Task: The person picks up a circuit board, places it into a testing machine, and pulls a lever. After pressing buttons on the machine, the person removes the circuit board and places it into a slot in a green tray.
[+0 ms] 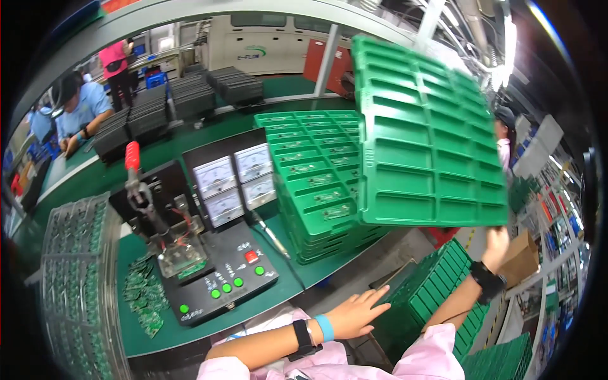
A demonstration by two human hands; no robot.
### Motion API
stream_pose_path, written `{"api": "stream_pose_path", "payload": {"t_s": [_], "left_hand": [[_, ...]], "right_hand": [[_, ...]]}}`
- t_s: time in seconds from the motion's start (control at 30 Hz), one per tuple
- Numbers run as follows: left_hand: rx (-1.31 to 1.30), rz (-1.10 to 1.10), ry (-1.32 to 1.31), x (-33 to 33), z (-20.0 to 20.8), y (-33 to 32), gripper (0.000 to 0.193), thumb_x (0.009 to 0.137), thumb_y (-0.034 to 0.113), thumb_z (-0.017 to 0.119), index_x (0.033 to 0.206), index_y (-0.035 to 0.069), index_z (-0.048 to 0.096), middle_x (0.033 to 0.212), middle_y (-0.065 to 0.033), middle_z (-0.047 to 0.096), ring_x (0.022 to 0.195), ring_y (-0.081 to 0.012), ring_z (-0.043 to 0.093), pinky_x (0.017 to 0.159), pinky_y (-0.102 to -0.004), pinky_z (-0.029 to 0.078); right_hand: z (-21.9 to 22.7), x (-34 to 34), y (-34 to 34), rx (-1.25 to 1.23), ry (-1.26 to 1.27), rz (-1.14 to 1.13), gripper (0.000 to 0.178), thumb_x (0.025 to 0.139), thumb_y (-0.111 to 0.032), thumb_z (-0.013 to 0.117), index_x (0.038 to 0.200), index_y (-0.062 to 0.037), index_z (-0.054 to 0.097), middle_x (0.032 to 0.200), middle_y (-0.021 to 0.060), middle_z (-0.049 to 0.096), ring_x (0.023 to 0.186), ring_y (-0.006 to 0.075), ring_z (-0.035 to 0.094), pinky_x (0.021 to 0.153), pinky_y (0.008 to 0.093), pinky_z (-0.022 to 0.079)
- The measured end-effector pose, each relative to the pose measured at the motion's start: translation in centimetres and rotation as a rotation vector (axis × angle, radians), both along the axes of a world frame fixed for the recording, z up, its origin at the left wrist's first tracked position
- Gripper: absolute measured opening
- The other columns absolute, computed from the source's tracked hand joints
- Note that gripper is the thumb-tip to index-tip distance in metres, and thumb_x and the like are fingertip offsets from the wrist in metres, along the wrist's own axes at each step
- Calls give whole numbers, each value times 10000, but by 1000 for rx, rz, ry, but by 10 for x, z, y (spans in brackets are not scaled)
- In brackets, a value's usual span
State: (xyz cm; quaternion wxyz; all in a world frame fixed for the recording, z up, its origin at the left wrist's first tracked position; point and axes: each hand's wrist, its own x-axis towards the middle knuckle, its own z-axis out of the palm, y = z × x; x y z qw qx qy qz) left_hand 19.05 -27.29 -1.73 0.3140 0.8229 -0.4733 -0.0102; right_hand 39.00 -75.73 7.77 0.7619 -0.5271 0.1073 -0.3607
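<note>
My right hand (497, 247) is raised at the right and grips the lower right corner of a green compartment tray (430, 145). The tray is tilted up, and no boards show in its compartments. Part of my right hand is hidden behind the tray. My left hand (356, 315) hangs in front of me with its fingers apart and nothing in it. Left of the raised tray stands a stack of green trays (307, 235); small circuit boards (334, 211) lie in the compartments of the top one.
A test fixture (221, 278) with a red-handled clamp (132, 158) and panel meters (215, 174) stands on the green bench. Loose circuit boards (144, 291) lie beside it, left of which is a clear rack (76, 272). More green trays (421, 297) stand low at right. A co-worker (82, 104) sits across.
</note>
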Motion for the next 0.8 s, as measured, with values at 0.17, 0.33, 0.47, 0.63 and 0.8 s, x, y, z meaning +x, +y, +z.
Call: {"api": "stream_pose_path", "payload": {"t_s": [0.17, 0.33, 0.47, 0.63, 0.8], "left_hand": [[-220, 65, 4, -38, 59, 81, 546, 849, 191, 677, 1349, 63, 498, 1544, -203, 285, 1266, -378, 478, 996, -453, 438], [-184, 495, -34, -104, 95, 196, 335, 795, 128, 703, 1118, 48, 657, 1288, -158, 596, 1051, -319, 611, 911, -421, 486], [-151, 1145, -117, -172, 61, 258, 293, 768, 45, 686, 1057, 12, 663, 1147, -145, 645, 1050, -318, 609, 887, -411, 485], [116, 1456, -231, -202, 14, 274, 288, 808, 18, 642, 1092, -29, 629, 1220, -181, 581, 1127, -359, 564, 923, -450, 464], [179, 1462, -249, -208, 3, 276, 277, 856, -10, 594, 1131, -32, 611, 1249, -191, 548, 1143, -363, 547, 922, -463, 455]], "right_hand": [[-71, 69, 169, 609, 151, 250, 252, 992, -179, 490, 1127, -4, 611, 1123, 130, 618, 995, 262, 565, 926, 384, 455], [-51, 45, 239, -375, -57, -699, 238, 971, -139, 505, 1130, -22, 637, 985, 82, 682, 1029, 249, 589, 970, 383, 418], [-21, -1, 324, -1052, -394, -328, 175, 966, -165, 526, 1011, -33, 633, 1110, 73, 675, 1031, 239, 585, 985, 361, 374], [-19, 0, 351, -1205, -265, -118, 242, 919, -116, 583, 691, -51, 535, 982, 71, 708, 981, 228, 604, 985, 378, 351], [-26, 1, 342, -1129, -301, -117, 288, 875, -96, 627, 656, -57, 444, 977, 56, 706, 943, 228, 602, 965, 379, 354]]}}
